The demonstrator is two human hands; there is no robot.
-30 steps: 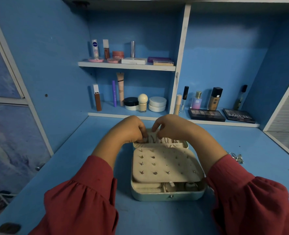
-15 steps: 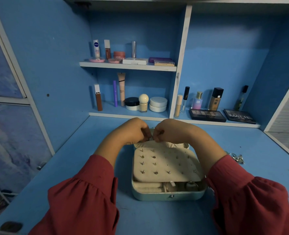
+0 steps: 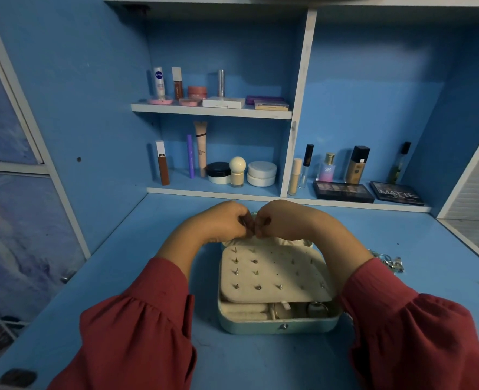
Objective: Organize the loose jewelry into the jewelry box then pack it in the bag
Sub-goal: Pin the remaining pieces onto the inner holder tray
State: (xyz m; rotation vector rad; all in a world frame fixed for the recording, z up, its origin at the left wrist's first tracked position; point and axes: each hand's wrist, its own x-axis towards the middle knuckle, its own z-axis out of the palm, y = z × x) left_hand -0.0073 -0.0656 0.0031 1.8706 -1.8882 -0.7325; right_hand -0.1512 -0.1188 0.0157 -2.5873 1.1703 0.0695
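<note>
My left hand (image 3: 221, 220) and right hand (image 3: 283, 219) pinch something tiny together over the open box (image 3: 277, 327), so it lands inside. More jewelry (image 3: 387, 261) waits on the table (image 3: 148, 277).

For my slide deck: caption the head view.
Left hand and right hand meet, fingers curled, at the open jewelry box's far edge.

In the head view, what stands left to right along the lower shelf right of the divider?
Beige tube → clear gloss tube → pink perfume bottle → foundation bottle → dark-capped vial. The two palettes lying in front are left out.
</note>
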